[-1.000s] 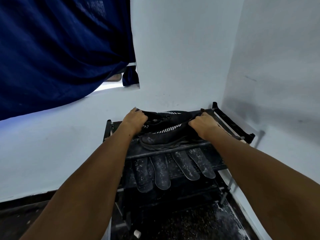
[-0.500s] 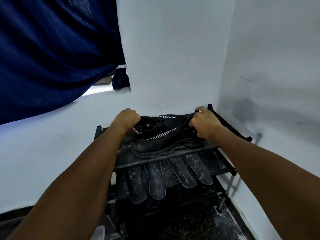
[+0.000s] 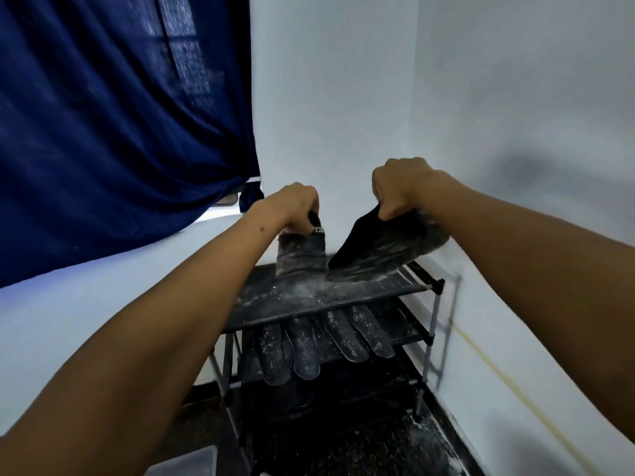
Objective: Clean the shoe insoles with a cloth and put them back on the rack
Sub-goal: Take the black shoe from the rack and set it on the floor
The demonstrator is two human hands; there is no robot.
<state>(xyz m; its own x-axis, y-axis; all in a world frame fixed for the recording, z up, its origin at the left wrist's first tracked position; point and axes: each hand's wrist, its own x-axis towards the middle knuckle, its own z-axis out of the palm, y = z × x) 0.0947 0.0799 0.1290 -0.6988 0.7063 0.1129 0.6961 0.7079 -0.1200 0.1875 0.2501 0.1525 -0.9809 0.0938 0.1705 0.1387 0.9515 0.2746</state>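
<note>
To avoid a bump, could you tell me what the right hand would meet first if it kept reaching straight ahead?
Probably the white wall behind the rack; the right hand, gripping a black shoe, has nothing else visible ahead, though depth is unclear.

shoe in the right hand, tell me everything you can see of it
The shoe in the right hand is black, seemingly knit fabric, its dark sole streaked with whitish dust. The right hand grips its upper end, so it hangs tilted with the sole facing the camera, lower tip at or just above the dusty top shelf, beside the left-hand shoe.
</note>
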